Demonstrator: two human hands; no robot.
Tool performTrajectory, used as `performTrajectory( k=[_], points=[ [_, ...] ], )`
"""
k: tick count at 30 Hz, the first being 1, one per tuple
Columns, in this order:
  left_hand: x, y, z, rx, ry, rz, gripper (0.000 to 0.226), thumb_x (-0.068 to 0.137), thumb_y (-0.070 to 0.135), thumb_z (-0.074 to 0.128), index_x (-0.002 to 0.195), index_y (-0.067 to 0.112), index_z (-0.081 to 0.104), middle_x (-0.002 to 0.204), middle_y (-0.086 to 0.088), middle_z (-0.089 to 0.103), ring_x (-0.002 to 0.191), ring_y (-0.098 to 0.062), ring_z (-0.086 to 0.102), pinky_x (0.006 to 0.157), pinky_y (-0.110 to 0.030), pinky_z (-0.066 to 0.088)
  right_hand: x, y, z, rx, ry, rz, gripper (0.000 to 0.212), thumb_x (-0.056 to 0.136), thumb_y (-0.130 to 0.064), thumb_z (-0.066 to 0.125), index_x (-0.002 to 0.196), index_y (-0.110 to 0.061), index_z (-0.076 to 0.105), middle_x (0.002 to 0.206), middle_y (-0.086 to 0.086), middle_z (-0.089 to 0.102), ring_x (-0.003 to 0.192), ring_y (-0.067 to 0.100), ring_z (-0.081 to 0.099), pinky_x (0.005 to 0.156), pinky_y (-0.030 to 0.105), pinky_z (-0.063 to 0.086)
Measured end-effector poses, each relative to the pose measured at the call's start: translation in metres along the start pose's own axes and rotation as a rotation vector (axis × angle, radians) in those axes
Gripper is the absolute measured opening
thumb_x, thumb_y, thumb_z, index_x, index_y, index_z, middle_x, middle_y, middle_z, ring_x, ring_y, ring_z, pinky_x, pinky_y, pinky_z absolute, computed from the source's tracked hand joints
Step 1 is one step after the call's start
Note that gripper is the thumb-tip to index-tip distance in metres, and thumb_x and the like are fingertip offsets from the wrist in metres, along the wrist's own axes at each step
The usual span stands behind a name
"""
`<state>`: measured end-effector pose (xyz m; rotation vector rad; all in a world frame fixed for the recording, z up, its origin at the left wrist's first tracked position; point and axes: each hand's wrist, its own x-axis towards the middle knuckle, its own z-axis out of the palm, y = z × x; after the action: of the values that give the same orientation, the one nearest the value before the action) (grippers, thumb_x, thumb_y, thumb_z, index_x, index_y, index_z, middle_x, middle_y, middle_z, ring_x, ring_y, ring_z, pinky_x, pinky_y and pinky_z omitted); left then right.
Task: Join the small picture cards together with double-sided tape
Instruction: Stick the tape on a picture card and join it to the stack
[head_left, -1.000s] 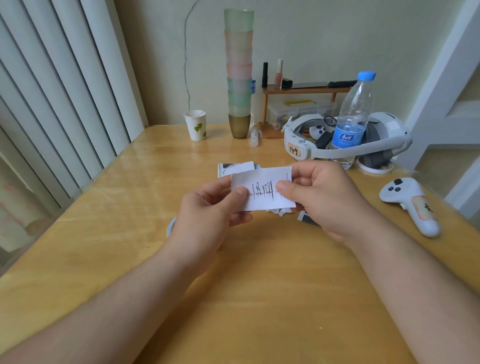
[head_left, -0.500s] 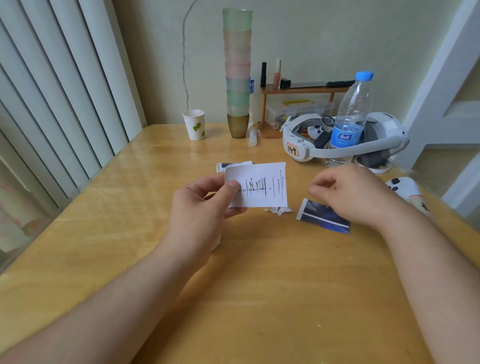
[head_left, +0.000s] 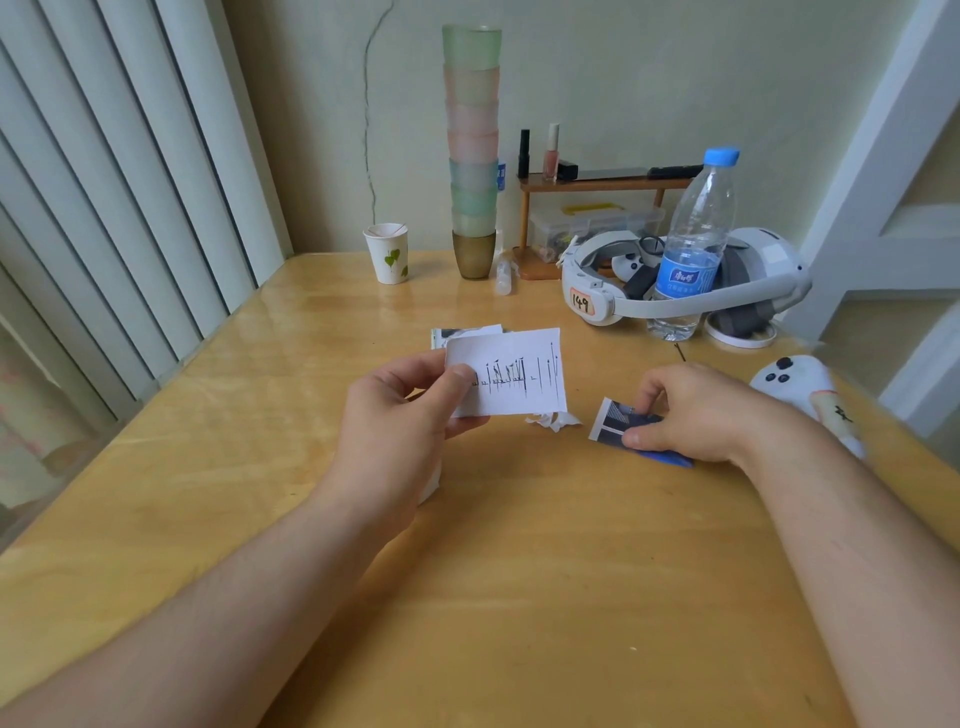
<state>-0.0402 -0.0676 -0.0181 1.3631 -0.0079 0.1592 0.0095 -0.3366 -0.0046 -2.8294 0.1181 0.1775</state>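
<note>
Head view change: we see the right hand (head_left: 691, 415) has left the white card (head_left: 511, 371) and now pinches the blue picture card (head_left: 615, 423) lying on the tabletop (head_left: 519, 597) to its right.
Left hand (head_left: 400, 415): we pinch the white card's left edge, raised.
Meaning: next card probably being fetched for joining.
Writing: headset (head_left: 602, 304) sticker reads "149"; card's pen strokes and bottle (head_left: 696, 244) label unreadable.

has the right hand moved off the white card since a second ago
Yes. The right hand left the white card and went right and down toward the controller, now gripping the blue card on the table.
</note>
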Motion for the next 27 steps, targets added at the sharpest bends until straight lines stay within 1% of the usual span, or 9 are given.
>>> performTrajectory(
  k=[5, 6, 10, 13, 16, 18, 21, 24, 27],
  points=[
    [0.0, 0.0, 0.0, 0.004, 0.004, 0.005, 0.014, 0.102, 0.007, 0.064, 0.105, 0.007, 0.078, 0.107, -0.01, 0.08, 0.102, -0.024, 0.077, 0.077, -0.027, 0.062, -0.002, -0.003, -0.002, -0.001, -0.026, 0.01, 0.052, 0.077, -0.044, 0.087, 0.118, -0.033, 0.057, 0.109, -0.008, 0.056, 0.099, 0.015, 0.058, 0.085, 0.036, 0.053],
    [0.0, 0.0, 0.001, 0.001, 0.006, 0.004, 0.014, 0.102, 0.007, 0.064, 0.105, 0.007, 0.078, 0.107, -0.011, 0.08, 0.102, -0.024, 0.077, 0.077, -0.027, 0.062, -0.002, -0.004, -0.002, 0.003, -0.031, 0.016, 0.053, 0.077, -0.045, 0.087, 0.119, -0.032, 0.057, 0.109, -0.007, 0.056, 0.099, 0.015, 0.058, 0.084, 0.035, 0.053],
    [0.0, 0.001, 0.001, 0.001, 0.006, 0.001, 0.015, 0.102, 0.006, 0.064, 0.105, 0.006, 0.078, 0.106, -0.011, 0.08, 0.1, -0.023, 0.078, 0.076, -0.026, 0.062, -0.005, -0.006, -0.005, 0.03, -0.048, 0.029, 0.036, 0.079, -0.042, 0.087, 0.099, -0.024, 0.064, 0.101, -0.003, 0.066, 0.089, 0.014, 0.062, 0.081, 0.034, 0.056],
    [0.0, 0.001, 0.001, 0.004, 0.0, -0.001, 0.015, 0.102, 0.006, 0.063, 0.106, 0.006, 0.078, 0.106, -0.01, 0.081, 0.1, -0.022, 0.078, 0.076, -0.026, 0.062, -0.007, -0.006, -0.004, 0.068, -0.027, 0.027, 0.034, 0.075, -0.041, 0.089, 0.091, -0.025, 0.064, 0.093, -0.003, 0.068, 0.084, 0.014, 0.064, 0.068, 0.032, 0.051],
    [0.0, 0.001, 0.0, -0.001, -0.011, 0.001, 0.017, 0.103, 0.006, 0.061, 0.108, 0.007, 0.078, 0.106, -0.009, 0.081, 0.1, -0.021, 0.078, 0.078, -0.026, 0.062, -0.009, -0.006, -0.003, 0.167, -0.017, -0.004, 0.026, 0.076, -0.024, 0.089, 0.088, -0.025, 0.066, 0.091, 0.0, 0.07, 0.08, 0.016, 0.063, 0.062, 0.031, 0.047],
    [0.001, 0.001, 0.0, -0.017, -0.009, 0.001, 0.02, 0.104, 0.004, 0.058, 0.11, 0.008, 0.076, 0.106, -0.008, 0.081, 0.099, -0.019, 0.078, 0.079, -0.025, 0.062, -0.01, -0.007, -0.006, 0.257, 0.012, -0.028, 0.022, 0.077, -0.009, 0.078, 0.088, -0.024, 0.068, 0.088, 0.004, 0.07, 0.076, 0.019, 0.061, 0.059, 0.03, 0.044],
    [0.003, 0.001, 0.0, -0.038, 0.008, -0.012, 0.025, 0.105, 0.0, 0.054, 0.122, 0.006, 0.072, 0.108, -0.008, 0.081, 0.099, -0.019, 0.079, 0.088, -0.029, 0.063, -0.007, -0.007, -0.012, 0.503, 0.148, -0.068, 0.022, 0.075, -0.003, 0.07, 0.084, -0.023, 0.072, 0.084, 0.006, 0.073, 0.078, 0.024, 0.065, 0.067, 0.036, 0.051],
    [0.005, 0.001, -0.001, -0.043, 0.011, -0.015, 0.028, 0.105, -0.002, 0.052, 0.124, 0.006, 0.071, 0.109, -0.009, 0.081, 0.098, -0.02, 0.079, 0.097, -0.034, 0.061, -0.006, -0.011, -0.012, 0.849, 0.243, -0.115, 0.03, 0.075, 0.008, 0.069, 0.084, -0.021, 0.073, 0.087, 0.007, 0.076, 0.076, 0.024, 0.066, 0.065, 0.035, 0.052],
    [0.005, 0.001, -0.002, -0.023, 0.017, -0.015, 0.029, 0.104, -0.002, 0.053, 0.125, 0.007, 0.071, 0.109, -0.007, 0.081, 0.099, -0.02, 0.079, 0.104, -0.04, 0.056, -0.008, -0.017, -0.017, 1.345, 0.211, -0.174, 0.036, 0.083, 0.014, 0.069, 0.103, -0.016, 0.068, 0.09, 0.006, 0.079, 0.082, 0.023, 0.074, 0.072, 0.036, 0.059]
  ],
)
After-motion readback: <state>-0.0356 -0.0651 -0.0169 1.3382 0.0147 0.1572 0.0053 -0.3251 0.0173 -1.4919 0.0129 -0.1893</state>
